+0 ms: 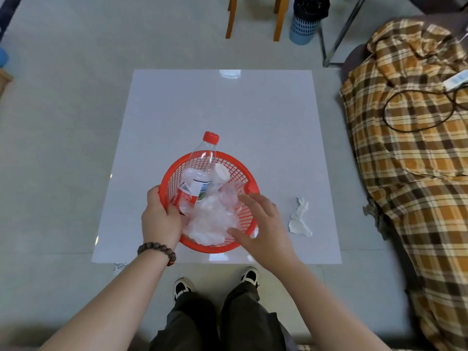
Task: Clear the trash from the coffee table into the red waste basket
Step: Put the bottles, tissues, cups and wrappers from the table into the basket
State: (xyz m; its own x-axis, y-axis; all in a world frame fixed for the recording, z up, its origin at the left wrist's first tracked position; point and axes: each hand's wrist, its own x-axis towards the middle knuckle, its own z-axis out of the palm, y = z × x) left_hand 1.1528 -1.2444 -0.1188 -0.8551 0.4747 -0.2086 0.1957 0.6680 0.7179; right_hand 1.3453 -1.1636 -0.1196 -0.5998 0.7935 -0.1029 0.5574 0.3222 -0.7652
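Observation:
The red waste basket stands on the near half of the white coffee table. Inside it lie a clear plastic bottle with a red cap, a second bottle with a white cap and a crumpled clear plastic bag. My left hand grips the basket's left rim. Over the basket's right rim hovers my right hand, fingers spread and holding nothing. A crumpled white tissue lies on the table, to the right of the basket.
A clear round object sits at the table's far edge. A sofa under an orange plaid cover runs along the right. Wooden chair legs and a blue bin stand beyond the table. My shoes are by the near edge.

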